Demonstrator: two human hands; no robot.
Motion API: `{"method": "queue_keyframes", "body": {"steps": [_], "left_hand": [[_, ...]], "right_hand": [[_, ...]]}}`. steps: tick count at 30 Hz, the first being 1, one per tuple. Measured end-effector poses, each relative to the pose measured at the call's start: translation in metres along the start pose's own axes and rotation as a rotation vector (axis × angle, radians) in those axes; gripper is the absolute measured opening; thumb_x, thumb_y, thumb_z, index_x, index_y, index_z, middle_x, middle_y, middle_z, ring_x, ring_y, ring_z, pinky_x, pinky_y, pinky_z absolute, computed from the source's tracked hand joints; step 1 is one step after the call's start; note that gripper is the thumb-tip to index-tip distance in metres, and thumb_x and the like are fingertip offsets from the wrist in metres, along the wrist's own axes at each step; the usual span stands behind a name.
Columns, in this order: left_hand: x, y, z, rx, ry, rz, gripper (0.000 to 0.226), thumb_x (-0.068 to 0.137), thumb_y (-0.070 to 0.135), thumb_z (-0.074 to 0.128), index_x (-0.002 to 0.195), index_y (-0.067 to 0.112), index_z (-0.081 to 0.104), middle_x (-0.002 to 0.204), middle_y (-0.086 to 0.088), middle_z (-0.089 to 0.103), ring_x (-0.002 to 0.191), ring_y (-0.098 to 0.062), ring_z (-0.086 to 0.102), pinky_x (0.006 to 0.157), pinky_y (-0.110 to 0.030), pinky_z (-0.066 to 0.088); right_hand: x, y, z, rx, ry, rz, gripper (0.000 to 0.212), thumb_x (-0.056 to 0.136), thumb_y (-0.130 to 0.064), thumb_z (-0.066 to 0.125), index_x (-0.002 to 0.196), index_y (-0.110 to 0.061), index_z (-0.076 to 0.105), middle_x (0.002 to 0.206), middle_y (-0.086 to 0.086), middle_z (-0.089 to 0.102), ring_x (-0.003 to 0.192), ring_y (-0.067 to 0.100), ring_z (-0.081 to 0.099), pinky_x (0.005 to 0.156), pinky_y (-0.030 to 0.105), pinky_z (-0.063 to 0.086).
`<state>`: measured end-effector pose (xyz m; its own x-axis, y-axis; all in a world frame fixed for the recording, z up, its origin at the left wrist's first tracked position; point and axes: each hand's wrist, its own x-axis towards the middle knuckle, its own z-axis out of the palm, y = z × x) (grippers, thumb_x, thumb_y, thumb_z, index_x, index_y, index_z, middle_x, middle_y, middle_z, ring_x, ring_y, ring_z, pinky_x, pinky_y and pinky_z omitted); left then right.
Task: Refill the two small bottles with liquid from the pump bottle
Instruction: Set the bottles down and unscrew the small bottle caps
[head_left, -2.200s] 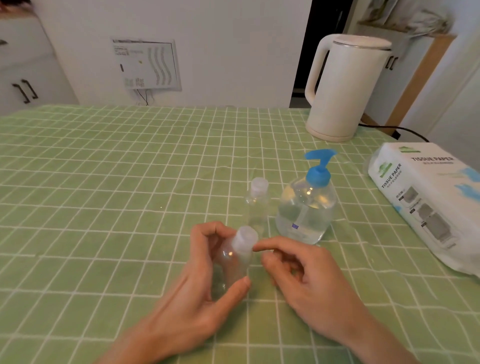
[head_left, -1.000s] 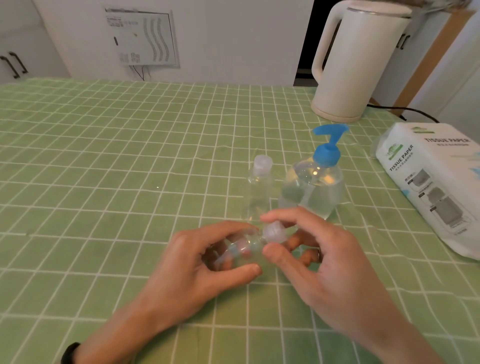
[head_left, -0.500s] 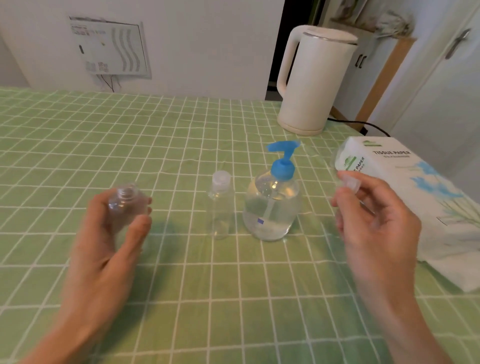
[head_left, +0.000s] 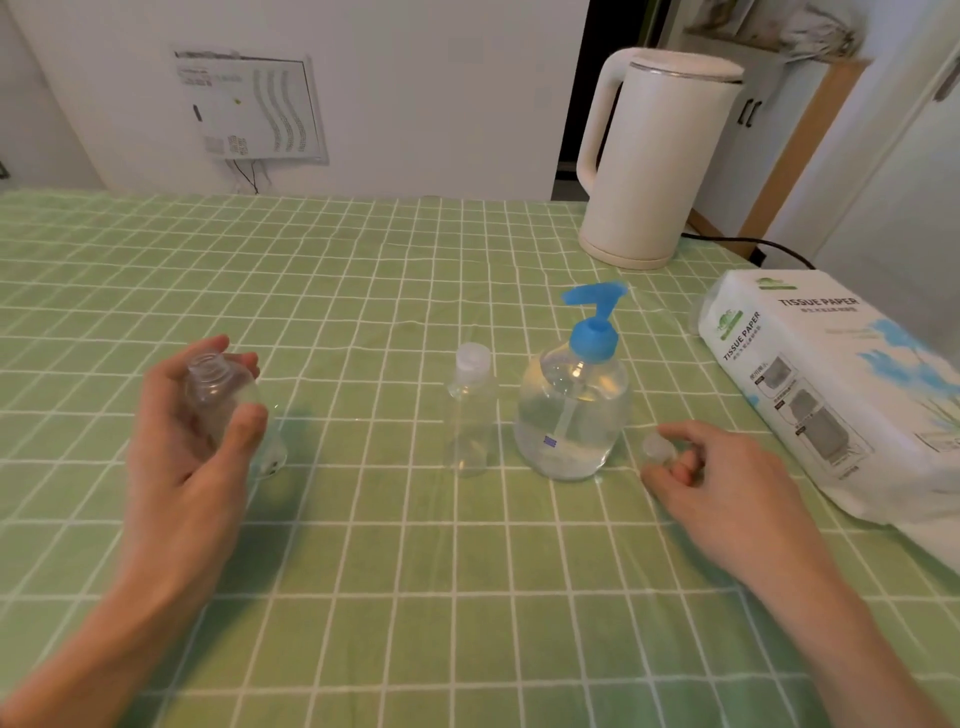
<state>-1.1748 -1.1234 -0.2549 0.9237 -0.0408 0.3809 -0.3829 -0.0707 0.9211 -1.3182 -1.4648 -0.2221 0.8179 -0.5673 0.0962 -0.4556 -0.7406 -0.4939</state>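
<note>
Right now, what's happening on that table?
A person is partway into refilling. The left hand holds one small bottle with its cap off and neck open. The right hand has that cap in its grip, low by the table, right of the pump bottle. The second small bottle stands capped beside the pump bottle. Nothing is being pumped.

I see my left hand (head_left: 192, 441) wrapped around an uncapped small bottle (head_left: 223, 410), upright. My right hand (head_left: 727, 483) pinches its cap (head_left: 655, 448) low by the pump bottle (head_left: 574, 410). The capped small bottle (head_left: 470, 410) stands just left of the pump bottle on the green checked surface (head_left: 363, 291).
</note>
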Motion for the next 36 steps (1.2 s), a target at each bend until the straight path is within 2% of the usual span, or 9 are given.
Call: {"method": "queue_keyframes", "body": {"steps": [4, 7, 10, 14, 18, 22, 26, 30, 36], "left_hand": [[-0.003, 0.008, 0.003, 0.014, -0.025, 0.018, 0.056, 0.097, 0.020, 0.067, 0.147, 0.032, 0.045, 0.143, 0.008, 0.060, 0.134, -0.008, 0.057, 0.103, -0.041, 0.050], [-0.002, 0.023, 0.004, 0.153, 0.054, 0.091, 0.069, 0.089, 0.041, 0.070, 0.149, 0.029, 0.038, 0.154, 0.002, 0.047, 0.143, -0.009, 0.045, 0.120, -0.040, 0.035], [0.003, 0.042, 0.003, 0.342, 0.152, 0.414, 0.065, 0.086, 0.037, 0.061, 0.143, 0.019, 0.035, 0.144, -0.016, 0.046, 0.138, -0.027, 0.043, 0.120, -0.035, 0.029], [-0.009, 0.056, 0.027, 0.281, -0.003, 0.708, 0.056, 0.083, 0.021, 0.062, 0.135, 0.018, 0.039, 0.135, 0.003, 0.044, 0.126, -0.017, 0.045, 0.107, -0.036, 0.039], [-0.018, 0.051, 0.052, 0.245, -0.229, 0.359, 0.063, 0.086, 0.037, 0.068, 0.140, 0.020, 0.038, 0.141, 0.017, 0.048, 0.131, -0.010, 0.053, 0.107, -0.034, 0.048], [-0.013, 0.045, 0.072, 0.243, -0.392, 0.067, 0.080, 0.084, 0.057, 0.075, 0.145, 0.026, 0.034, 0.137, 0.022, 0.051, 0.131, 0.004, 0.052, 0.109, -0.023, 0.047], [-0.011, 0.036, 0.091, 0.260, -0.477, -0.013, 0.074, 0.081, 0.044, 0.083, 0.137, 0.030, 0.037, 0.133, 0.024, 0.054, 0.127, 0.011, 0.052, 0.111, -0.018, 0.043], [-0.010, 0.035, 0.103, 0.220, -0.495, -0.035, 0.051, 0.088, 0.029, 0.081, 0.125, 0.026, 0.047, 0.128, 0.014, 0.067, 0.123, 0.005, 0.061, 0.112, -0.029, 0.048], [-0.029, 0.042, 0.089, 0.246, -0.514, 0.148, 0.038, 0.086, 0.042, 0.079, 0.116, 0.027, 0.060, 0.112, 0.019, 0.071, 0.110, -0.003, 0.067, 0.096, -0.028, 0.053]], "right_hand": [[-0.001, -0.002, -0.006, 0.031, -0.016, -0.019, 0.057, 0.088, -0.032, 0.081, 0.141, -0.024, 0.061, 0.063, -0.003, 0.061, 0.060, 0.012, 0.062, 0.059, 0.028, 0.041], [-0.001, -0.005, -0.014, 0.092, 0.080, -0.040, 0.054, 0.087, -0.029, 0.081, 0.137, -0.029, 0.062, 0.064, -0.003, 0.056, 0.060, 0.014, 0.059, 0.058, 0.025, 0.040], [-0.006, -0.009, -0.020, 0.324, 0.244, -0.115, 0.039, 0.089, -0.025, 0.077, 0.126, -0.034, 0.068, 0.064, -0.006, 0.057, 0.054, 0.007, 0.054, 0.058, 0.012, 0.047], [-0.015, -0.020, -0.020, 0.596, 0.355, -0.290, 0.017, 0.096, -0.022, 0.069, 0.110, -0.030, 0.074, 0.058, -0.005, 0.051, 0.049, 0.006, 0.045, 0.051, 0.006, 0.040], [-0.024, -0.032, -0.013, 0.670, 0.258, -0.378, 0.010, 0.097, -0.028, 0.068, 0.101, -0.031, 0.076, 0.056, 0.003, 0.047, 0.048, 0.006, 0.039, 0.049, 0.009, 0.035], [-0.030, -0.041, -0.005, 0.722, 0.178, -0.420, 0.015, 0.093, -0.037, 0.063, 0.096, -0.030, 0.076, 0.053, -0.009, 0.045, 0.047, 0.004, 0.040, 0.047, 0.007, 0.033], [-0.034, -0.044, 0.004, 0.729, 0.109, -0.416, 0.011, 0.094, -0.034, 0.067, 0.095, -0.030, 0.077, 0.053, -0.013, 0.043, 0.048, 0.004, 0.039, 0.048, 0.013, 0.035], [-0.036, -0.046, 0.009, 0.721, 0.060, -0.407, 0.007, 0.093, -0.027, 0.072, 0.094, -0.032, 0.076, 0.054, -0.006, 0.045, 0.049, 0.005, 0.039, 0.047, 0.019, 0.037], [-0.039, -0.047, 0.013, 0.760, -0.075, -0.421, 0.034, 0.088, -0.060, 0.070, 0.115, -0.039, 0.070, 0.068, -0.004, 0.063, 0.050, 0.005, 0.046, 0.050, 0.015, 0.041]]}}
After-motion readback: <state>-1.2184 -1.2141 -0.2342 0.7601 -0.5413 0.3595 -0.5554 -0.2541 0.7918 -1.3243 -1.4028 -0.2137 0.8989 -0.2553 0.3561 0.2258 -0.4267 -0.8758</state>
